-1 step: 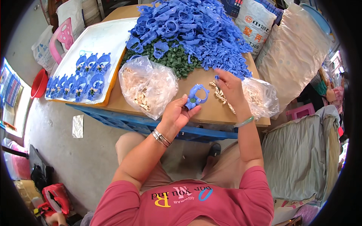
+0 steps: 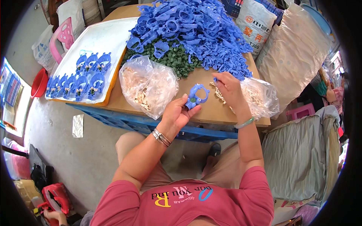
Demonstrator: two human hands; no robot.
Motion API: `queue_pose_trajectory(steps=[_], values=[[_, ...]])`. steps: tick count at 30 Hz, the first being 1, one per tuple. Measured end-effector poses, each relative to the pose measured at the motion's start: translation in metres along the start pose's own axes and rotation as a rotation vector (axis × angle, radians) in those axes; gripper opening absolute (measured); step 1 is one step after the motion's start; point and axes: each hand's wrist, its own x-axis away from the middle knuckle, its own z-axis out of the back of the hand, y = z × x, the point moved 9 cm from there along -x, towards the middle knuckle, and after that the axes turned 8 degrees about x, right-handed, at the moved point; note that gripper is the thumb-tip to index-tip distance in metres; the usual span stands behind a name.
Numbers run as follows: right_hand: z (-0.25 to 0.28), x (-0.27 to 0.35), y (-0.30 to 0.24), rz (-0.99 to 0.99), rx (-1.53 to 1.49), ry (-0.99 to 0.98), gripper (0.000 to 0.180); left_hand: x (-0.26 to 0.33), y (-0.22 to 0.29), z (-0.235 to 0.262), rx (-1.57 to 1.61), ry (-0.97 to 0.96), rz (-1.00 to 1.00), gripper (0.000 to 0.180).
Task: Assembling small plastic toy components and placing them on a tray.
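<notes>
My left hand (image 2: 176,115) pinches a blue plastic toy part (image 2: 203,98) by its lower end, above the table's near edge. The part has a ring-shaped opening at the top and a small dark green piece (image 2: 193,100) set in its body. To its right my right hand (image 2: 230,90) is raised, thumb and fingertips closed on a small blue plastic piece (image 2: 215,79), mostly hidden by the fingers. The two hands are apart. Below my right hand lie loose cream-coloured pieces (image 2: 218,93), beside an open clear bag (image 2: 264,96) of the same pieces.
Blue parts (image 2: 181,26) form a tall heap at the back, with green pieces (image 2: 177,56) before it. Another clear bag (image 2: 147,86) lies left. Several assembled blue figures (image 2: 96,84) stand on a white tray (image 2: 107,32). A co-worker's hand (image 2: 54,215) shows lower left.
My right hand has shifted slightly down and left with the small blue piece. My left hand and the toy part stay put. The co-worker's hand has moved slightly.
</notes>
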Motion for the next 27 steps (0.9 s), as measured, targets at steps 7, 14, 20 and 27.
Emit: queue_pose_trajectory(steps=[7, 14, 20, 27], values=[[-0.022, 0.015, -0.05, 0.274, 0.204, -0.079, 0.025, -0.001, 0.0, -0.001, -0.016, -0.012, -0.001, 0.015], [-0.033, 0.024, -0.068, 0.379, 0.316, -0.09, 0.032, -0.002, 0.001, -0.005, -0.009, -0.066, -0.031, 0.015], [-0.036, 0.025, -0.073, 0.422, 0.33, -0.13, 0.038, 0.001, 0.005, -0.006, -0.003, -0.062, -0.055, 0.016], [-0.037, 0.033, -0.075, 0.469, 0.465, -0.07, 0.036, 0.002, 0.005, -0.007, -0.018, -0.064, -0.058, 0.016]])
